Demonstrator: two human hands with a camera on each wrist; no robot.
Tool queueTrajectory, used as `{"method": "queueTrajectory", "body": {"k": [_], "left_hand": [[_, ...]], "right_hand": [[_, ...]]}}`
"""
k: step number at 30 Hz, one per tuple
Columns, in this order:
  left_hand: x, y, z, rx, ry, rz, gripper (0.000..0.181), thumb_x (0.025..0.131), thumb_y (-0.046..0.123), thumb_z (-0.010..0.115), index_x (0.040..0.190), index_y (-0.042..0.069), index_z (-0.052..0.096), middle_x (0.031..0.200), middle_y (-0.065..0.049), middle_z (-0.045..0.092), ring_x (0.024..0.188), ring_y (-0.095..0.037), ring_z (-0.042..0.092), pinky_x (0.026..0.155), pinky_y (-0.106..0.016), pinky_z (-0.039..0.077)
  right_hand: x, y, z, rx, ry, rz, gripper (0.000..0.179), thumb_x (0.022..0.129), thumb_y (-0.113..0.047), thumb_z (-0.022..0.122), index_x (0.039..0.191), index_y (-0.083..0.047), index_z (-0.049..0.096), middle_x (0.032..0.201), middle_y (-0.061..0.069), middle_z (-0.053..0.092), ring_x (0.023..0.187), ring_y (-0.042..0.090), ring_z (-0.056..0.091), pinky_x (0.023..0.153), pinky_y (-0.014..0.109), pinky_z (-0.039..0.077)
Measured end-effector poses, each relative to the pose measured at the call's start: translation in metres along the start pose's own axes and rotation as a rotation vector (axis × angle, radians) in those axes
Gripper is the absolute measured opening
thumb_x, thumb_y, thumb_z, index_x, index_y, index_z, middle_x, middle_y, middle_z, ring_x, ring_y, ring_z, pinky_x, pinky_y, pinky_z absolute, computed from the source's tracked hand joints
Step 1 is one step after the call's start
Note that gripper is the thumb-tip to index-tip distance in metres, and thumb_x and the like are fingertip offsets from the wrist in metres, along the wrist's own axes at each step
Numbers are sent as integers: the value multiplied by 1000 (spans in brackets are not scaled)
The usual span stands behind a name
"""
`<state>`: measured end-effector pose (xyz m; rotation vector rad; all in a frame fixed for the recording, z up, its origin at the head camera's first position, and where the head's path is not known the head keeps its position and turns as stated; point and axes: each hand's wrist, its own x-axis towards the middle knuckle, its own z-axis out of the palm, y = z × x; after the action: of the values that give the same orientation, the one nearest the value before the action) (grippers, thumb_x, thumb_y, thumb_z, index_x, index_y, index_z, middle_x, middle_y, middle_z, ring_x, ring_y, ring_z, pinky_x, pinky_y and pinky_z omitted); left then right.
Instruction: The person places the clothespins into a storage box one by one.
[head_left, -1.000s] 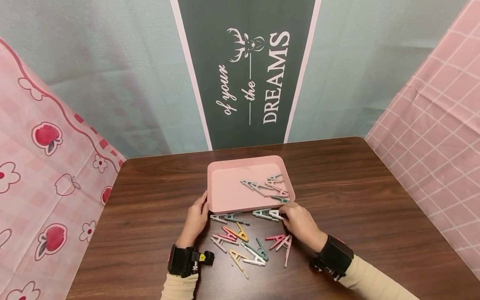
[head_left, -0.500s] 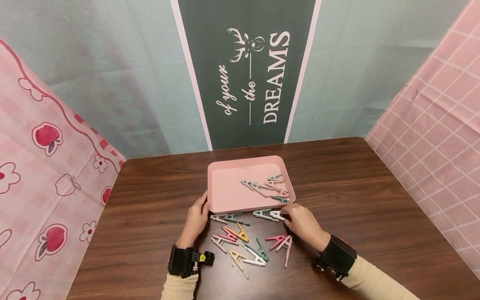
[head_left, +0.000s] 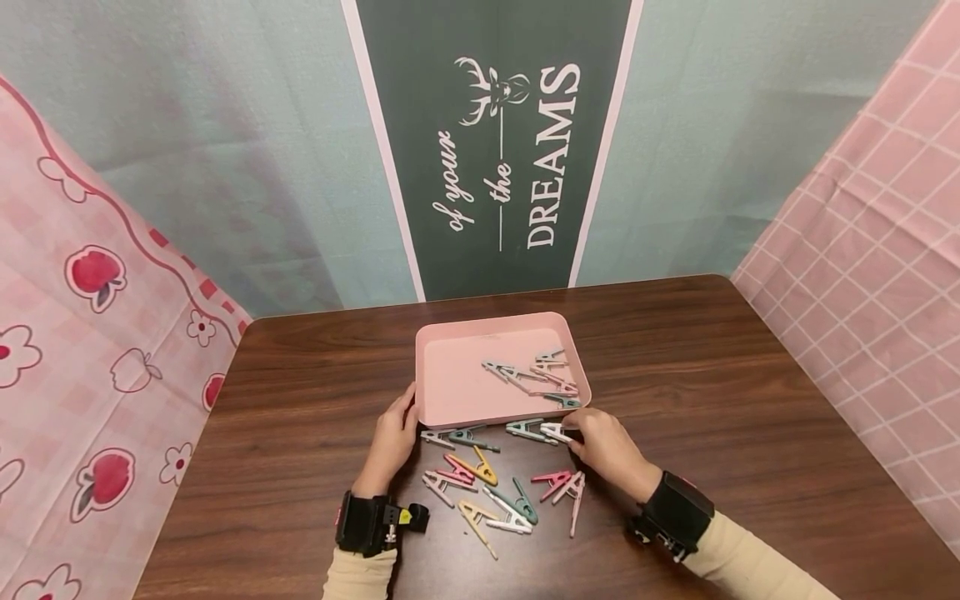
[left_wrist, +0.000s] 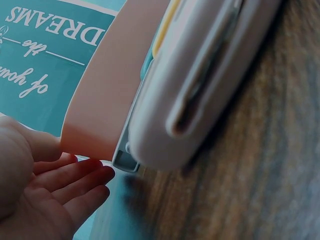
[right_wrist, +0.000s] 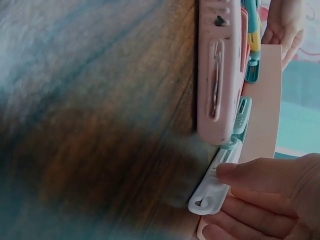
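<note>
My right hand (head_left: 611, 450) is at the near right corner of a pink tray (head_left: 457, 379), its thumb and fingers pinching a white clothespin (right_wrist: 207, 192). A pale green clothespin (head_left: 528, 430) lies just left of it, along the tray's near side. My left hand (head_left: 390, 442) rests against the tray's near left corner, its fingers (left_wrist: 85, 187) nearly straight in the left wrist view. Beside that corner lie a grey clothespin (head_left: 437, 437) and a dark green clothespin (head_left: 471, 437). Inside the tray, several pastel clothespins (head_left: 517, 375) are bunched toward the right.
In front of the tray, the brown wooden table (head_left: 675, 358) holds more loose clothespins: a yellow clothespin (head_left: 483, 468), a white-and-green pair, and a pink clothespin (head_left: 573, 496) among them. Curtains hang behind the table, including a dark panel (head_left: 498, 167) with lettering.
My right hand has shifted very slightly to the right and toward me with the white clothespin. My left hand and the tray stay in place.
</note>
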<state>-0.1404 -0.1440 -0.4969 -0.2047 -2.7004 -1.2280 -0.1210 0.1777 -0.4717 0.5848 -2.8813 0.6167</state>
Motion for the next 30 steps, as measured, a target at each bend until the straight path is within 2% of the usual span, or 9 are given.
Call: {"method": "queueTrajectory", "body": {"k": [3,14,18,24,30], "left_hand": [[0,0,0,0,0,1,40,97,-1,48,136,-12,47,135,-33,53,126,-44,53,106,-54,44],[1,0,0,-8,17,0,40,96,-1,50,135,-12,48,134,-33,54,125,-44,54,105,-54,45],[1,1,-1,-21,9,-20,41,97,1,50,136,-11,47,136,-32,53,127,-43,53,107,-53,43],[0,0,-1,-1,14,4,40,96,0,50,135,-12,48,134,-33,54,125,-44,54,104,-54,45],[0,0,0,10,16,13,40,96,-2,49,134,-12,48,132,-33,55,123,-44,55,103,-54,46]], "right_hand": [[0,0,-1,-8,-25,26,20,69,3,78,87,-2,72,87,9,73,85,24,70,72,40,58],[0,-3,-9,-10,-23,25,19,70,2,78,87,-2,72,88,10,73,87,24,70,74,41,58],[1,-7,-14,-11,-15,-2,19,70,2,78,87,-2,72,88,9,73,87,24,70,75,41,58],[8,-16,-17,-10,12,-61,19,70,1,79,88,-1,72,86,10,74,84,23,71,74,39,59],[17,-23,-19,-9,36,-87,20,69,1,79,88,-1,72,86,10,74,83,22,71,74,38,59]]}}
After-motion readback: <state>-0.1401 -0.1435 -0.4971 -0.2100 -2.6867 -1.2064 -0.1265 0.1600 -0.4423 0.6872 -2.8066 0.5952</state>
